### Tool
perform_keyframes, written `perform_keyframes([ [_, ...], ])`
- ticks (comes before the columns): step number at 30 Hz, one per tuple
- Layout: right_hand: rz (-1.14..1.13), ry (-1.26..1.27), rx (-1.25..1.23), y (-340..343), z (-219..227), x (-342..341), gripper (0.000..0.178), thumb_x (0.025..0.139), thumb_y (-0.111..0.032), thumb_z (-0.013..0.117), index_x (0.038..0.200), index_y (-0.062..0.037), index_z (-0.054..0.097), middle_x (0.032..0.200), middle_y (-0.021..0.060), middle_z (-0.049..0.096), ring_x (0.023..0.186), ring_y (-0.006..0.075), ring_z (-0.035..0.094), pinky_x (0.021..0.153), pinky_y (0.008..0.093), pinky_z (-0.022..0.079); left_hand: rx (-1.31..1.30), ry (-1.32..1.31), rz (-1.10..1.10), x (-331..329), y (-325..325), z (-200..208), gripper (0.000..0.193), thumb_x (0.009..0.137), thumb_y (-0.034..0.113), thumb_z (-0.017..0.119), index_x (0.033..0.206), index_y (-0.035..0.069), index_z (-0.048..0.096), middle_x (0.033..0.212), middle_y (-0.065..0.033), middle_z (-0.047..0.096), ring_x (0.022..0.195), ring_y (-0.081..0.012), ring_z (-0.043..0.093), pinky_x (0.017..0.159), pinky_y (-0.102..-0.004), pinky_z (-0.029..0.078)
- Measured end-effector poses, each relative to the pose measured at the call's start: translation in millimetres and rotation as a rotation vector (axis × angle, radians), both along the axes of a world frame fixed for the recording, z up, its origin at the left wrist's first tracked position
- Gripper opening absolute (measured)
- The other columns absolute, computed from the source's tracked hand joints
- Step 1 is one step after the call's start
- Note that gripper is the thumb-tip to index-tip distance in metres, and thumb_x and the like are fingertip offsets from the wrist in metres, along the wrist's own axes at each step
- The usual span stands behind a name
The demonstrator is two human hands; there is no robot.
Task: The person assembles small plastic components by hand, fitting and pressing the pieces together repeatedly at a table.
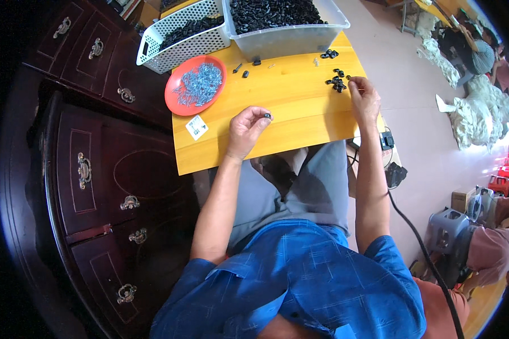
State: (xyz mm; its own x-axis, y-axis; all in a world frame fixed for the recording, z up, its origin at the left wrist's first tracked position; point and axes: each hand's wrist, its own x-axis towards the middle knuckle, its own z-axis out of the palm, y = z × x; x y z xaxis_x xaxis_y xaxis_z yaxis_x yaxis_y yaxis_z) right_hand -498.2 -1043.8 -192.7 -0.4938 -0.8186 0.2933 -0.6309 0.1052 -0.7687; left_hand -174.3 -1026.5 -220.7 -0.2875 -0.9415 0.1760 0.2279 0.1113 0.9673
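Note:
My left hand (246,131) is above the near part of the yellow table (300,107), with thumb and fingers closed on a small black plastic part (267,116). Farther off, at the table's right edge, my right hand (365,100) has its fingertips pinched together. A bit of black shows at those fingertips, and it looks like another such part (349,77). Just left of it lies a small pile of black plastic parts (337,85), and several more black parts (329,54) lie beyond the pile.
A red plate (171,93) of small silvery metal pieces stands at the left, near a white card (196,127). Behind it are a white perforated basket (201,42) and a clear plastic bin (291,44), both holding black parts. A dark wooden cabinet (107,169) stands left; a black cable (415,229) runs right.

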Motion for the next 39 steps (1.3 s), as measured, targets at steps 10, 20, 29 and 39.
perform_keyframes([
  [10,-0.103,0.282,0.254,-22.3,-6.9,-26.6,0.028,0.088,-0.034,0.069,0.104,-0.0117,0.074,0.1,0.0125,0.07,0.093,0.0302,0.069,0.083,0.0423,0.054,0.037,-0.004,0.01,1.8,0.6,3.1,0.011,0.093,-0.001,0.065,0.104,0.001,0.064,0.096,-0.001,0.067,0.09,-0.0078,0.063,0.085,-0.0234,0.052],
  [20,-0.064,0.38,0.123,-19.1,-12.9,-24.8,0.022,0.086,-0.029,0.067,0.094,-0.0098,0.073,0.098,0.0131,0.069,0.09,0.0331,0.068,0.08,0.0442,0.054,0.056,0.006,0.015,1.8,0.4,2.4,0.011,0.092,-0.001,0.065,0.103,0.001,0.064,0.097,-0.0007,0.067,0.09,-0.0082,0.063,0.085,-0.0231,0.051],
  [29,-0.064,0.453,0.069,2.8,-7.5,-25.8,0.024,0.09,-0.026,0.061,0.094,-0.0036,0.069,0.095,0.0177,0.07,0.085,0.0344,0.069,0.076,0.0438,0.055,0.062,-0.004,0.036,-0.6,1.3,5.8,0.011,0.091,-0.001,0.064,0.102,0.001,0.064,0.096,-0.0011,0.067,0.089,-0.008,0.063,0.084,-0.0227,0.051],
  [39,0.364,-0.863,-0.213,56.2,12.2,45.2,0.007,0.099,-0.008,0.058,0.105,-0.0037,0.059,0.095,0.0058,0.066,0.066,0.0068,0.055,0.06,0.0213,0.045,0.036,-0.026,0.026,0.6,1.0,5.0,0.01,0.093,0.001,0.065,0.102,0.001,0.063,0.096,-0.0013,0.067,0.088,-0.0077,0.062,0.083,-0.0227,0.051],
])
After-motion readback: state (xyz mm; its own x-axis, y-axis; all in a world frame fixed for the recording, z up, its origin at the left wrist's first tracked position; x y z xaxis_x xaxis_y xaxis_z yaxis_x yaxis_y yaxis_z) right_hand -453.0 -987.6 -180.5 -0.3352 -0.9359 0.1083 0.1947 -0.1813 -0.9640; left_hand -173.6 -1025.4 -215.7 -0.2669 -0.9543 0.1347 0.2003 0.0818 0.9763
